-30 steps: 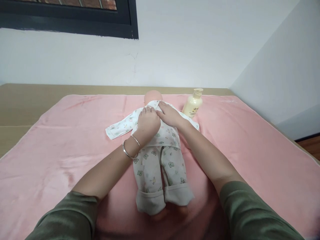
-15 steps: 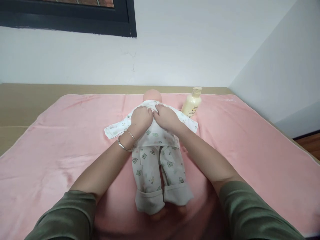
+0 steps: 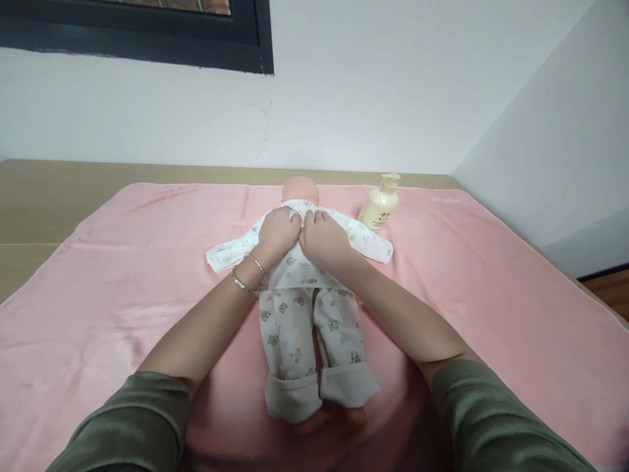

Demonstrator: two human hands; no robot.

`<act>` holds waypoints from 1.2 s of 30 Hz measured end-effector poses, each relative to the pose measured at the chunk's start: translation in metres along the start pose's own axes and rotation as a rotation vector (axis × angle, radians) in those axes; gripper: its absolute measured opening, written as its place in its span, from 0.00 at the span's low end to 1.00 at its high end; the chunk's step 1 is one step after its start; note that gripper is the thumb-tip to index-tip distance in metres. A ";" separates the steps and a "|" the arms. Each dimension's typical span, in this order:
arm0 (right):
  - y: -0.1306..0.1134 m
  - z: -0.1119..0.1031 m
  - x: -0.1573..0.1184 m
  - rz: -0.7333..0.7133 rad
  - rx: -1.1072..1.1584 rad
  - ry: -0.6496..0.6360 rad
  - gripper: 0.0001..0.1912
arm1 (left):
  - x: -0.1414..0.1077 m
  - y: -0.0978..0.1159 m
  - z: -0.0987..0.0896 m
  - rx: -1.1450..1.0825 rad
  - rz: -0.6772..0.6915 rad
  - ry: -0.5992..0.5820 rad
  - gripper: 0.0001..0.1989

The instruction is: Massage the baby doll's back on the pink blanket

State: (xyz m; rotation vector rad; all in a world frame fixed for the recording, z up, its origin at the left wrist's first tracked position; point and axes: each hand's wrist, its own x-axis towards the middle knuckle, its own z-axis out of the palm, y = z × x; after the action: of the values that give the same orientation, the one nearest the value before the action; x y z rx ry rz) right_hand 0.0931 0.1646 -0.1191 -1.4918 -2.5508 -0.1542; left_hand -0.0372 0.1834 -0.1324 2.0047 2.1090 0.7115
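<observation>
A bald-headed doll (image 3: 301, 189) lies stretched out in the middle, its head away from me. It wears a white printed shirt (image 3: 299, 265) with the sleeves spread sideways, and matching pants (image 3: 295, 341) with turned-up cuffs. My left hand (image 3: 279, 231), a bangle (image 3: 242, 282) on its wrist, is closed on the upper part of the shirt. Right beside it, my right hand (image 3: 325, 241) has its fingers curled on the same cloth. The thumbs almost meet at the shirt's midline, and the fingertips are partly hidden. Which way the doll faces, I cannot tell.
Behind the shirt's right sleeve stands a pale yellow pump bottle (image 3: 379, 204). A pink blanket (image 3: 147, 295) covers most of the wooden surface (image 3: 39, 203). The white wall (image 3: 363, 92) rises behind, with a dark window frame (image 3: 196, 46) at upper left.
My right hand has drawn slightly down and left, with its fingers more curled and closer to my left hand. The left hand stays almost in place. The camera view has shifted slightly.
</observation>
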 end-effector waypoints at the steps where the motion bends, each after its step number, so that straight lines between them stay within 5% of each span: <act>1: 0.001 -0.001 0.000 -0.008 0.014 -0.010 0.24 | -0.001 0.001 0.000 0.011 0.006 0.005 0.21; 10: 0.042 0.012 0.033 0.084 0.264 -0.020 0.26 | -0.031 0.027 0.010 0.177 0.184 0.051 0.18; 23: 0.002 0.004 0.006 0.007 0.136 -0.008 0.29 | 0.003 0.000 -0.001 -0.022 0.005 0.006 0.20; 29: 0.028 0.008 0.025 0.070 0.316 0.000 0.27 | -0.019 0.018 0.003 0.198 0.205 0.008 0.19; 36: 0.039 0.013 0.032 0.080 0.327 -0.001 0.27 | -0.026 0.027 -0.003 0.096 0.131 0.035 0.18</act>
State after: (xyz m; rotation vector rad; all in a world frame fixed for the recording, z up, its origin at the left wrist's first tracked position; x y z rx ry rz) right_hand 0.1106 0.2133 -0.1250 -1.4584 -2.3677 0.2626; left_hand -0.0116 0.1570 -0.1242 2.2133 2.0838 0.6818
